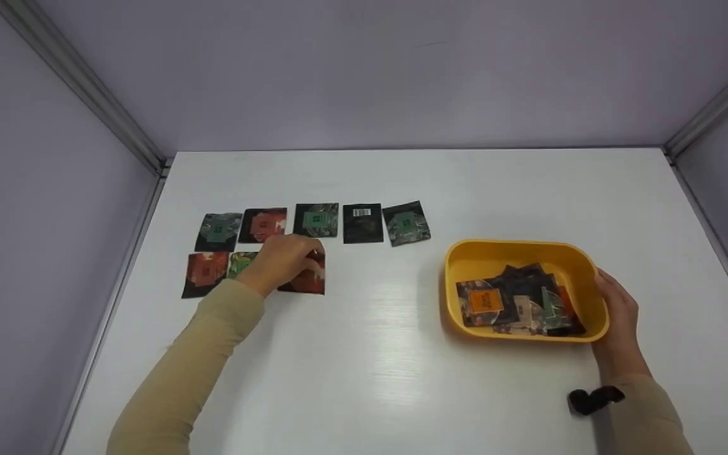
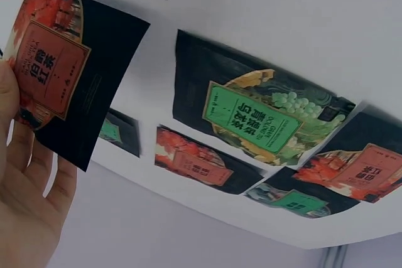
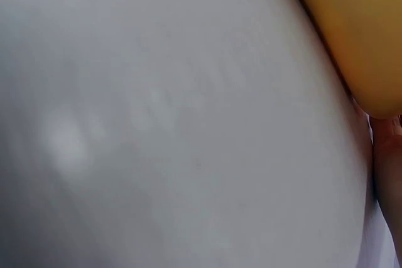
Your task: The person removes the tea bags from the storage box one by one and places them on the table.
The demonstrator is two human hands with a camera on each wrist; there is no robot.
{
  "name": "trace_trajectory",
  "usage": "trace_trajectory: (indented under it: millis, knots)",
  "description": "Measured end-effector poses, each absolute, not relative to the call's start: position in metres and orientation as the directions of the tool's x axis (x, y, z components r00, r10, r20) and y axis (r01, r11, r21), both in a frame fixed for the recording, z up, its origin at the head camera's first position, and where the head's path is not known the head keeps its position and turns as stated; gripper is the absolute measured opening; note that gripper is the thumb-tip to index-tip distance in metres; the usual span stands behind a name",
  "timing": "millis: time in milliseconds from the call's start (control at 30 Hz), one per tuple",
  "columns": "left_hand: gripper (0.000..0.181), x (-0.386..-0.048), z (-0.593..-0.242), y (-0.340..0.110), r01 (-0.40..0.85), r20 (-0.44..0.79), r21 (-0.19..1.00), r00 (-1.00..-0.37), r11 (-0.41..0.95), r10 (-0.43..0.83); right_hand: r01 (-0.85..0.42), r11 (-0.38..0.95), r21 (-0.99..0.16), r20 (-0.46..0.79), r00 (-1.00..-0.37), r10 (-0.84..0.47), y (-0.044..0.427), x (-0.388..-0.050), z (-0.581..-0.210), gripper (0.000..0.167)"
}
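My left hand (image 1: 280, 264) pinches a red and black tea sachet (image 2: 94, 73) between thumb and fingers, at the right end of the nearer row of sachets. Just left of it lies a sachet with a green label and pale grapes (image 2: 254, 114), partly covered by the hand in the head view. A red sachet (image 1: 205, 273) begins that row. On the right, my right hand (image 1: 620, 316) grips the end of a yellow plastic basin (image 1: 569, 268); some of its fingers are hidden. Inside the basin lie several loose sachets, one with an orange label (image 1: 486, 301).
A farther row holds several sachets: green ones, a red one (image 1: 263, 225), and a black one (image 1: 363, 230) showing its barcode. The rightmost green sachet (image 1: 407, 224) lies slightly askew. Pale walls enclose the white table (image 1: 364, 379) at the back and sides.
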State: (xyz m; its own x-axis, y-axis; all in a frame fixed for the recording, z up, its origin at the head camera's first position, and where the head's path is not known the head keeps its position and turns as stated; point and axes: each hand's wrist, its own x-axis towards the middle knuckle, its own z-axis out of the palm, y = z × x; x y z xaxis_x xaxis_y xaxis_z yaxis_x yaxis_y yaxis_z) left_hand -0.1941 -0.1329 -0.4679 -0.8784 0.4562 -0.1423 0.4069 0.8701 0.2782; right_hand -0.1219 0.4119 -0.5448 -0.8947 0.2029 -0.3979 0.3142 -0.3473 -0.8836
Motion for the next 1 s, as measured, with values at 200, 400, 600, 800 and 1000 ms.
trace_trajectory:
  millis: [200,400,600,800,1000]
  knots:
    - [0.022,-0.203,-0.481,-0.138,0.329,-0.178,0.312,-0.901,0.891,0.395,0.288,-0.389,-0.875,-0.391,-0.894,0.219,0.412,-0.122,-0.546,0.049]
    - [0.023,-0.209,-0.490,-0.142,0.338,-0.074,0.306,-0.924,0.890,0.376,0.312,-0.372,-0.874,-0.402,-0.895,0.194,0.413,-0.122,-0.544,0.052]
    - [0.026,-0.212,-0.494,-0.141,0.311,-0.024,0.268,-0.944,0.912,0.329,0.313,-0.383,-0.869,-0.406,-0.894,0.191,0.412,-0.122,-0.544,0.051]
    - [0.027,-0.214,-0.497,-0.139,0.319,0.021,0.196,-0.947,0.927,0.321,0.308,-0.409,-0.859,-0.405,-0.897,0.176,0.413,-0.123,-0.544,0.051]
    - [0.022,-0.214,-0.496,-0.136,0.340,0.069,0.174,-0.940,0.924,0.333,0.300,-0.410,-0.861,-0.401,-0.898,0.184,0.413,-0.123,-0.544,0.049]
